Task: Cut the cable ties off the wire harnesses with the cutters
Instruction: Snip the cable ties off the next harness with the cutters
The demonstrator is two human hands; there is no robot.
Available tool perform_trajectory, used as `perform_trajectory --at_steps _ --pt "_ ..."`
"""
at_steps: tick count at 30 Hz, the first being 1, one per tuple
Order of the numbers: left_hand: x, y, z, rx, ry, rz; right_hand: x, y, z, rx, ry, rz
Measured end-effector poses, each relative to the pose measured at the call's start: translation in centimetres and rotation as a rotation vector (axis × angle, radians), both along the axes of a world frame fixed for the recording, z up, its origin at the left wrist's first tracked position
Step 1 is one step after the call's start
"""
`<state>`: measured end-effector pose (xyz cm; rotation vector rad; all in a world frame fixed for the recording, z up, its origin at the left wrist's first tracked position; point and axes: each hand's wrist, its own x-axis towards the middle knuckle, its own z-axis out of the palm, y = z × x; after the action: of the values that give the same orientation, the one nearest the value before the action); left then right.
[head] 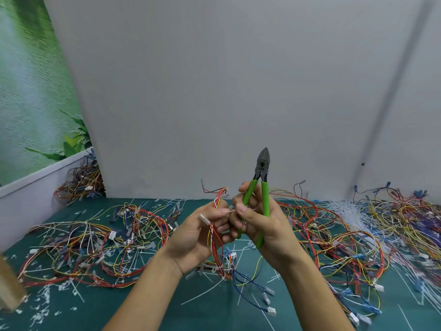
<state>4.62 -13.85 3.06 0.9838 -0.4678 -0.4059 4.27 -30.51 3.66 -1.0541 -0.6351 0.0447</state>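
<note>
My left hand [200, 237] grips a wire harness [217, 249] of red, yellow and white wires, held up above the green mat; its lower end hangs down to white connectors. My right hand [260, 225] holds the green-handled cutters [262, 177] upright, dark jaws closed and pointing up. The thumb and forefinger of that same hand pinch a thin clear cable tie [235, 211] that spans between both hands. The hands are nearly touching.
Tangled wire harnesses [95, 244] cover the green mat [133, 304] on the left, more [346, 237] on the right. A heap of white cut ties [343, 209] lies at the back right. Loose tie scraps are scattered in front. A grey wall stands close behind.
</note>
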Motion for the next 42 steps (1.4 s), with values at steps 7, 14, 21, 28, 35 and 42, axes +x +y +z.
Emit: perform_trajectory --at_steps 7,14,21,28,35,42 --pt "-0.3 -0.6 -0.1 -0.108 -0.021 0.032 0.2 0.2 0.0 0.157 0.089 0.095" --pt "-0.6 -1.4 0.0 -0.116 -0.101 0.105 0.0 0.1 0.4 0.337 0.163 0.177" --pt "-1.0 -0.8 0.8 -0.27 -0.003 -0.08 0.3 0.0 0.5 0.476 0.277 0.18" --pt "-0.7 -0.7 0.2 -0.252 -0.161 -0.152 -0.1 0.0 0.7 0.524 0.299 0.233" --pt "-0.4 -0.6 0.0 -0.222 -0.256 -0.178 0.0 -0.2 0.6 0.507 0.279 0.226" --pt "-0.2 0.1 0.4 -0.124 -0.209 0.064 1.0 -1.4 0.9 0.199 0.227 -0.088"
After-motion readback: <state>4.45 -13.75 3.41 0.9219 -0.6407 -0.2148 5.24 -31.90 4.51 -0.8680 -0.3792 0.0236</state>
